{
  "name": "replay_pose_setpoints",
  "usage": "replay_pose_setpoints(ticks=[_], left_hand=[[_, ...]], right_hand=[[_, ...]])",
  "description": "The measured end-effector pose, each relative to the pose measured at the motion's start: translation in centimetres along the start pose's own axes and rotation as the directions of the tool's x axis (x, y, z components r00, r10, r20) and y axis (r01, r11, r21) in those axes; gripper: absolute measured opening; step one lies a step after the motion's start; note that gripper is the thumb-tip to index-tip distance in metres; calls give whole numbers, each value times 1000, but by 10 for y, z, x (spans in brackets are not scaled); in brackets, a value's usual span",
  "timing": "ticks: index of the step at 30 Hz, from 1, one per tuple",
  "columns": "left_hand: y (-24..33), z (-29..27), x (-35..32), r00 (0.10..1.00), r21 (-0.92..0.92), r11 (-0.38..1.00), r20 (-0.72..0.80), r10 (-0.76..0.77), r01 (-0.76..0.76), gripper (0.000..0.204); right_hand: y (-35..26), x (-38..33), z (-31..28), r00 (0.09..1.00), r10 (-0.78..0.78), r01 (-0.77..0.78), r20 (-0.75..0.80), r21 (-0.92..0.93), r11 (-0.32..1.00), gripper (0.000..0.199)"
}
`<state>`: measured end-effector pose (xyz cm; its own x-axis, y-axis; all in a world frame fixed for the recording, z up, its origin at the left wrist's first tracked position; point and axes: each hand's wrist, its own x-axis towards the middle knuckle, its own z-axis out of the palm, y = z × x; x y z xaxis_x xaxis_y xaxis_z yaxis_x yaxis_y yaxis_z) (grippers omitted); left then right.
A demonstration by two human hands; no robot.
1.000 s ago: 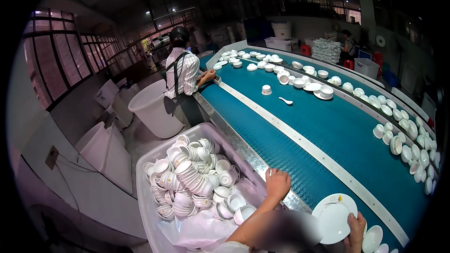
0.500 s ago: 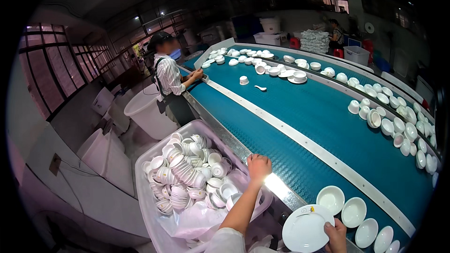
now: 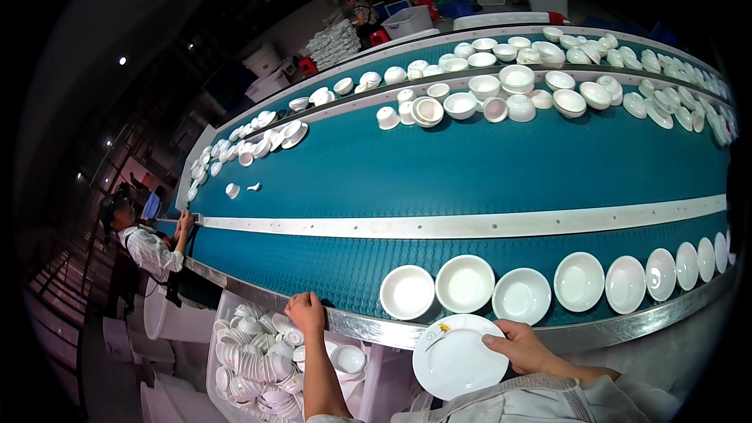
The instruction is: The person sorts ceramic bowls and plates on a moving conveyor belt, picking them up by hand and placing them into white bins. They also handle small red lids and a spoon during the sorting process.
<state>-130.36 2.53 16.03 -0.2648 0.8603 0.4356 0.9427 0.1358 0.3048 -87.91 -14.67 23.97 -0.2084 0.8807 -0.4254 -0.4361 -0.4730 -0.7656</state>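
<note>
My right hand (image 3: 523,347) grips the right rim of a white plate (image 3: 450,364) with a small yellow flower motif near its upper edge. The plate is tilted toward me in front of the conveyor's near edge. My left hand (image 3: 305,312) rests on the metal edge (image 3: 356,326) of the conveyor, its fingers curled over it; whether anything lies under them is hidden. Just beyond the plate, white bowls (image 3: 464,283) stand in a row along the near lane of the green belt (image 3: 329,252). Left of my left forearm, many small stacked bowls (image 3: 254,360) fill a white tub (image 3: 211,372).
A pale divider strip (image 3: 439,225) runs along the belt. Beyond it lie a cup (image 3: 233,190), a spoon (image 3: 254,186) and crowded white bowls (image 3: 517,78). A co-worker (image 3: 149,243) stands at the belt's left end. Another person (image 3: 360,14) is far back near wrapped stacks (image 3: 334,43).
The view has swung to the right, bringing more of the bowl row into sight. My right hand still holds the plate, and my left hand stays on the conveyor edge.
</note>
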Motion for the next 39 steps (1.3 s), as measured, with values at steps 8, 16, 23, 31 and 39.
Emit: replay_pose_setpoints(ticks=[8, 16, 23, 31, 39], left_hand=[[14, 10, -12, 999, -3, 1000, -33, 11, -11, 20], [75, 1, -2, 957, 91, 968, 151, -246, 234, 22], [262, 87, 77, 921, -535, 826, 205, 332, -179, 14], [465, 269, 129, 658, -217, 672, 141, 739, -708, 43], [582, 322, 184, 679, -143, 688, 111, 725, -711, 45]], right_hand=[[-9, -23, -52, 987, -121, 120, -103, -17, 993, 30], [-83, -48, -108, 932, -208, 168, -298, -153, 974, 26], [-157, -12, -240, 667, -434, 444, -606, -144, 884, 21], [-182, 13, -355, 607, -361, 220, -708, -287, 932, 21], [-191, -15, -396, 479, -313, -161, -820, -432, 887, 18]])
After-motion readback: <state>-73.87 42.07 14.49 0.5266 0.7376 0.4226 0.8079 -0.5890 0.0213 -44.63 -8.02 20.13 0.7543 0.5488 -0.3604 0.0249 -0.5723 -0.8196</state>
